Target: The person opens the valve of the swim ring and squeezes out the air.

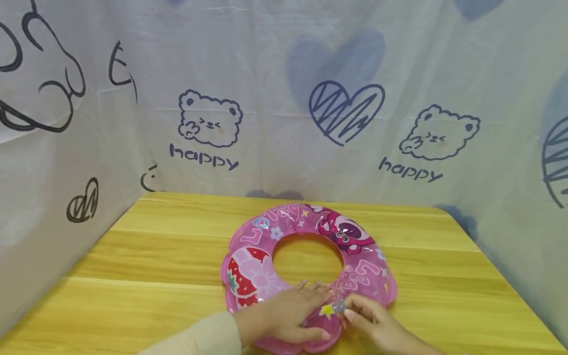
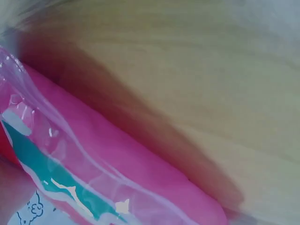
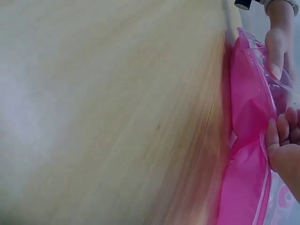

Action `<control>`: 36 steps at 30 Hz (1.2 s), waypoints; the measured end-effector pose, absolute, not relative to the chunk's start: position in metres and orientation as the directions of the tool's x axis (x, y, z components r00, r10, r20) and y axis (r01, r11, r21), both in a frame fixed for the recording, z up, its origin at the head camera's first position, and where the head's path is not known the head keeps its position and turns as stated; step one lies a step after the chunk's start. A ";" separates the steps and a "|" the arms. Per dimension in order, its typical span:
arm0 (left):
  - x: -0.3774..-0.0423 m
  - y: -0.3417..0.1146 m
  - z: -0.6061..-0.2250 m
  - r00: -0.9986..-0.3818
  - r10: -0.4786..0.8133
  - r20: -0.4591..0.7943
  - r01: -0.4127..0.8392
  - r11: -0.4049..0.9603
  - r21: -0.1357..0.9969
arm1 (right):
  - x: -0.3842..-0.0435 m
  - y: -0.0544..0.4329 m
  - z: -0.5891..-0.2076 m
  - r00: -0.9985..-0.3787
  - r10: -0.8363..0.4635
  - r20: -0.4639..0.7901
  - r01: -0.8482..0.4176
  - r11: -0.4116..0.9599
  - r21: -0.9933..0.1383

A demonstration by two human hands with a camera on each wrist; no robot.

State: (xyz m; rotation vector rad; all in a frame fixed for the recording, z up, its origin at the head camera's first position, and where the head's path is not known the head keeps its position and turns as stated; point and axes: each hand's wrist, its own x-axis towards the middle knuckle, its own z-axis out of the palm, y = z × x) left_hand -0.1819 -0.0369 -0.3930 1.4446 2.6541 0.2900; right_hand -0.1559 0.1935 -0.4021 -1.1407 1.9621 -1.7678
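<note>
Left of an inflatable pink swim ring (image 1: pixel 290 219) hangs a pale cloth (image 1: pixel 40 162) with dark line drawings, including a small scribbled heart. A yellow wood-grain table (image 1: pixel 133 261) lies under the ring and reaches out past both its sides. Behind the ring and to its left, a backdrop (image 1: pixel 266 148) shows a curly bear outline above the word "happy".

At the ring's near left, a cream sleeve (image 1: pixel 206 337) leads to the left hand (image 1: pixel 295 310). This hand lies on the ring's near part, palm down, fingers extended and thumb apart, pressing on the vinyl without grasping anything. The ring itself rests on the table, with a strawberry-and-bow print (image 1: pixel 250 273) on its left, a magenta bear print (image 1: pixel 346 231) on its far right, and pale lettering around it.

On the ring's near right, beside a yellow star (image 1: pixel 327 310), is a small clear valve (image 1: pixel 338 306). Just right of it, the right hand (image 1: pixel 372 315) has its fingers bent, pinching the valve between thumb and fingertips. Behind the ring, further right, the backdrop repeats the bear and "happy".
</note>
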 end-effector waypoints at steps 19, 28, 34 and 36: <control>-0.189 -0.050 -0.388 -0.524 0.852 -0.008 0.846 0.522 0.108 | -0.166 0.181 -0.373 -0.680 -0.683 -0.266 0.021 0.344 -0.939; -0.189 -0.052 -0.392 -0.508 0.861 -0.008 0.854 0.505 0.127 | -0.169 0.183 -0.385 -0.559 -0.817 -0.141 -0.051 0.203 -0.978; -0.191 -0.052 -0.397 -0.474 0.880 0.007 0.870 0.468 0.156 | -0.168 0.184 -0.396 -0.513 -0.858 0.020 -0.158 0.071 -0.985; -0.192 -0.052 -0.399 -0.461 0.887 0.015 0.876 0.452 0.169 | -0.168 0.184 -0.398 -0.498 -0.865 0.056 -0.169 0.033 -0.985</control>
